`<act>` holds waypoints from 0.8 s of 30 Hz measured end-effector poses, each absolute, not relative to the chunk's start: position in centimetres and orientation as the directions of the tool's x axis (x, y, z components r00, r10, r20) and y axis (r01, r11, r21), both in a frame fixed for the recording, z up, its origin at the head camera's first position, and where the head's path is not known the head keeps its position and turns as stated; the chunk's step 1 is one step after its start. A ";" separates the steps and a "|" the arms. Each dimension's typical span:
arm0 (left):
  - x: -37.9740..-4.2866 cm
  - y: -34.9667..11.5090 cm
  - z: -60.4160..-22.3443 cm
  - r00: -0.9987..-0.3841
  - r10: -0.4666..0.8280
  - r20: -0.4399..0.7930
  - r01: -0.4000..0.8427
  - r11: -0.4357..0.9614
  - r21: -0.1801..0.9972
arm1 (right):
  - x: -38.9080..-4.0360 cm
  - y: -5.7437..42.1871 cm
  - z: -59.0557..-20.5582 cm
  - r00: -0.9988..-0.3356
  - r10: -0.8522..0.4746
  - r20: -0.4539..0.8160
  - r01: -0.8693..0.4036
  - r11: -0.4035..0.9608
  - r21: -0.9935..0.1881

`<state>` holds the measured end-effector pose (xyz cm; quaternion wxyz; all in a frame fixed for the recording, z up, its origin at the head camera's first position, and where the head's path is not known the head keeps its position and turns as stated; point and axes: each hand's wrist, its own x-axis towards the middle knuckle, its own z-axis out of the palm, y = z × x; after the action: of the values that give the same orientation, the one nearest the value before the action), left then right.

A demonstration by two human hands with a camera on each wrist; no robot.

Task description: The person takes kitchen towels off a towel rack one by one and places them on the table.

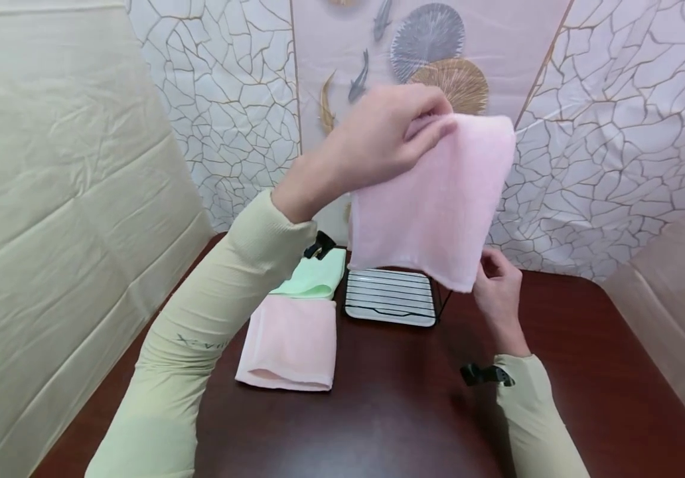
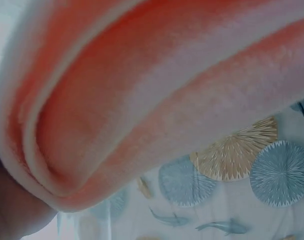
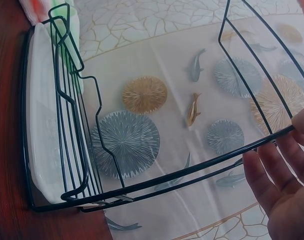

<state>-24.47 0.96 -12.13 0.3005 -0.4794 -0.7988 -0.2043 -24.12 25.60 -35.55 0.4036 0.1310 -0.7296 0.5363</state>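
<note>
My left hand [image 1: 390,136] is raised above the table and pinches a pink towel [image 1: 438,206] by its upper edge between thumb and fingers. The folded cloth hangs down in front of a black wire rack and hides much of it. In the left wrist view, the towel's curved, layered folds [image 2: 116,130] fill most of the picture. Lower on the right, my right hand [image 1: 500,295] grips the upright frame of the wire rack [image 3: 252,145], its fingers around the bar in the right wrist view. A white tray [image 3: 44,115] lies in the rack's base.
Left of the rack, a folded pink towel [image 1: 295,338] lies on the dark wooden table [image 1: 390,411], with a light green towel [image 1: 318,273] behind it. A patterned cloth backdrop [image 1: 247,99] stands behind the table, and a beige fabric wall [image 1: 68,199] rises on the left.
</note>
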 end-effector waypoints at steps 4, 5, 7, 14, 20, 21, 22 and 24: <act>-23.0 0.5 -13.6 -0.306 0.679 0.667 0.909 0.416 -0.007 | -24.1 25.6 -35.6 -0.642 0.262 0.721 -0.607 0.401 -0.686; -22.7 0.3 -14.1 -0.297 0.686 0.664 0.916 0.402 -0.006 | -24.1 25.6 -35.6 -0.643 0.262 0.719 -0.603 0.406 -0.687; -22.0 -0.2 -15.2 -0.279 0.695 0.663 0.926 0.379 -0.008 | -24.1 25.5 -35.6 -0.646 0.259 0.718 -0.596 0.416 -0.686; -20.2 -1.7 -19.1 -0.204 0.694 0.690 0.943 0.329 -0.052 | -24.1 25.3 -35.4 -0.655 0.264 0.708 -0.589 0.409 -0.697; -18.9 -2.3 -22.6 -0.184 0.700 0.690 0.950 0.307 -0.059 | -24.2 25.3 -35.5 -0.653 0.253 0.714 -0.601 0.399 -0.692; -18.7 -2.3 -23.1 -0.188 0.704 0.684 0.951 0.304 -0.052 | -24.2 25.3 -35.5 -0.654 0.256 0.712 -0.601 0.397 -0.694; -18.5 -2.3 -23.7 -0.195 0.708 0.678 0.952 0.303 -0.042 | -24.2 25.3 -35.5 -0.654 0.258 0.711 -0.599 0.397 -0.695; -18.1 -2.2 -24.6 -0.207 0.718 0.665 0.956 0.294 -0.020 | -24.1 25.4 -35.6 -0.659 0.258 0.706 -0.599 0.389 -0.700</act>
<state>-18.06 -2.23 -24.63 0.2917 -0.5581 -0.7497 -0.2036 -24.12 25.40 -35.60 0.3961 0.1163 -0.7331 0.5405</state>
